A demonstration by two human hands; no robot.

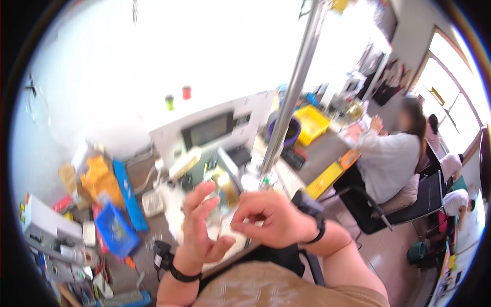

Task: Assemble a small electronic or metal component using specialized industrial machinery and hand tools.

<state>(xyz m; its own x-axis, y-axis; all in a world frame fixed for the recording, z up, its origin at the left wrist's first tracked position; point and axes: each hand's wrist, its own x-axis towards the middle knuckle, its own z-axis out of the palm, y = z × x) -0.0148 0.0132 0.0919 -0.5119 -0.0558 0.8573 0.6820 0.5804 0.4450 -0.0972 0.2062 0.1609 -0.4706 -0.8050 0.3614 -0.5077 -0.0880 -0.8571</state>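
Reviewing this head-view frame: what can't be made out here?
- Left hand and right hand: motion blur; cannot tell whether either holds anything.
- Items on the bench behind the hands: blurred and partly covered by them.
- Wall: overexposed, no detail.
- Seated co-worker: what their hands touch is too small.
- Metal pole: top cut off by the edge.

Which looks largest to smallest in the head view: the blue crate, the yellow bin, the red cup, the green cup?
1. Blue crate, though it lies nearer the camera.
2. Yellow bin, farther off, so its true rank against the crate is unsure.
3. Red cup and green cup: alike, not ranked.
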